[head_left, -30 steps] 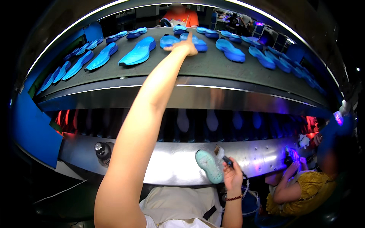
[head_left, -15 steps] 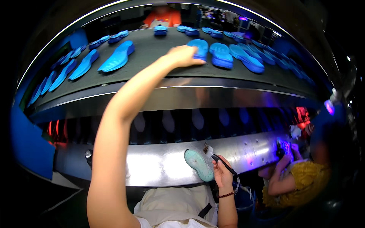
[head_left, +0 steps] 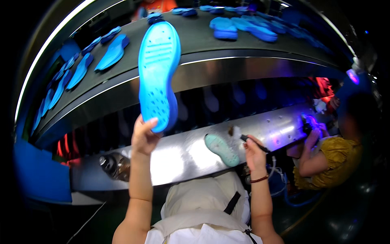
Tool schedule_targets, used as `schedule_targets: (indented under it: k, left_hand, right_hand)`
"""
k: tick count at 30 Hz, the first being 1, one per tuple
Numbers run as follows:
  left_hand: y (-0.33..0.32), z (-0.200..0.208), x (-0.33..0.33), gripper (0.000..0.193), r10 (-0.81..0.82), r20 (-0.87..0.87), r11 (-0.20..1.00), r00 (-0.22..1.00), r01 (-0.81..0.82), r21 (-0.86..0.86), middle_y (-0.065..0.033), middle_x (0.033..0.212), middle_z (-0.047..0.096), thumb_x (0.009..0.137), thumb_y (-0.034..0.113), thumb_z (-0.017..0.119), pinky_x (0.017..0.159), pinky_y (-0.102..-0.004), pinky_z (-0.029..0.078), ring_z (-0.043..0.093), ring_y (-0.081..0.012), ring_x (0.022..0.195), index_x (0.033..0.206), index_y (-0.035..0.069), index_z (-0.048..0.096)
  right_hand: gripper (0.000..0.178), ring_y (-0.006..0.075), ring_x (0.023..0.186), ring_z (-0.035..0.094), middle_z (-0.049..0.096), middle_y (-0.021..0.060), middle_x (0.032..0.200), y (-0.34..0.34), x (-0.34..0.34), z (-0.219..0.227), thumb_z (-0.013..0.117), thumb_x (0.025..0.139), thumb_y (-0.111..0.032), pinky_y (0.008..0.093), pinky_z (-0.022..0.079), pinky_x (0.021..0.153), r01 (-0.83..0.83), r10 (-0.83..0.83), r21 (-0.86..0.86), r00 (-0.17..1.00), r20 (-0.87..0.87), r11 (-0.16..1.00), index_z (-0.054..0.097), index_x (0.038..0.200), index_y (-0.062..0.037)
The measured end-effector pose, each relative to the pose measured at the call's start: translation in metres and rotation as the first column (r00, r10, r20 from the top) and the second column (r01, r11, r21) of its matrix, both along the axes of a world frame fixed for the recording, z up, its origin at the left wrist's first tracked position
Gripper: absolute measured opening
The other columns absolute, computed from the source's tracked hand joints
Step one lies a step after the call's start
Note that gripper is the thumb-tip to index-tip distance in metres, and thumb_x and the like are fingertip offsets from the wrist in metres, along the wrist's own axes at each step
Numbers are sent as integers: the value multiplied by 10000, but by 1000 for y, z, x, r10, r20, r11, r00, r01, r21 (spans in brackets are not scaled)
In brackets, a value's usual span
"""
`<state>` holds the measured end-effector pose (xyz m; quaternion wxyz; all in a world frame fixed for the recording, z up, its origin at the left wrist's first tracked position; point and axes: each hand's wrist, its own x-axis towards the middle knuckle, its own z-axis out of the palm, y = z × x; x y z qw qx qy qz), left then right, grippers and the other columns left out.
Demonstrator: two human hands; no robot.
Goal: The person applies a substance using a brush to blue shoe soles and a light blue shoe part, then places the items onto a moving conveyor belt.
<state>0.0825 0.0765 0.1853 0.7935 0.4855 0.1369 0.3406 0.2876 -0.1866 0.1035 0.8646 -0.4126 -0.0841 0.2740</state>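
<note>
My left hand (head_left: 143, 140) grips a bright blue shoe sole (head_left: 158, 73) by its lower end, thumb over the perforated face. The sole stands nearly upright in the air, in front of the conveyor belt and the metal shelf. In my right hand (head_left: 255, 156) is a brush (head_left: 245, 138) with a black handle and pale, dark-tipped bristles, with a thin tube by the hand. Those bristles hover just right of a pale green sole (head_left: 222, 149), which lies flat on the shelf.
Beyond the shelf (head_left: 183, 156), several blue soles (head_left: 113, 53) lie along the dark conveyor belt (head_left: 195, 42). A dark, shiny container (head_left: 115, 166) stands at the shelf's left. A co-worker in a yellow top (head_left: 329, 162) sits at right; someone in orange (head_left: 156, 5) is across the belt.
My left hand has taken a blue sole off the belt and brought it back toward me, raised up. My right hand still holds the brush. The view has shifted and tilted.
</note>
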Motion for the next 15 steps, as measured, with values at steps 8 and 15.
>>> schedule_targets:
  k: [8, 15]
  left_hand:
    - [-61, -114, -16, 821, -534, -60, 759, 843, 447, -474, -221, 1225, 413, 733, 544, 544, 939, -486, 340, 454, -349, 1090, 1296, 11, 273]
    - [-108, -109, 11, 1020, -439, 318, 535, 841, 528, -659, -235, 1151, 456, 638, 821, 97, 901, -489, 368, 487, -351, 1032, 1299, 69, 290]
  right_hand:
    - [226, 174, 801, 569, 587, 128, 916, 18, -32, 14, 540, 773, 16, 251, 467, 727, -161, 164, -101, 986, 15, 982, 546, 993, 67]
    - [215, 142, 757, 565, 596, 108, 887, 46, -52, 0, 563, 767, 2, 236, 465, 702, -327, 329, -129, 944, -4, 936, 560, 976, 52]
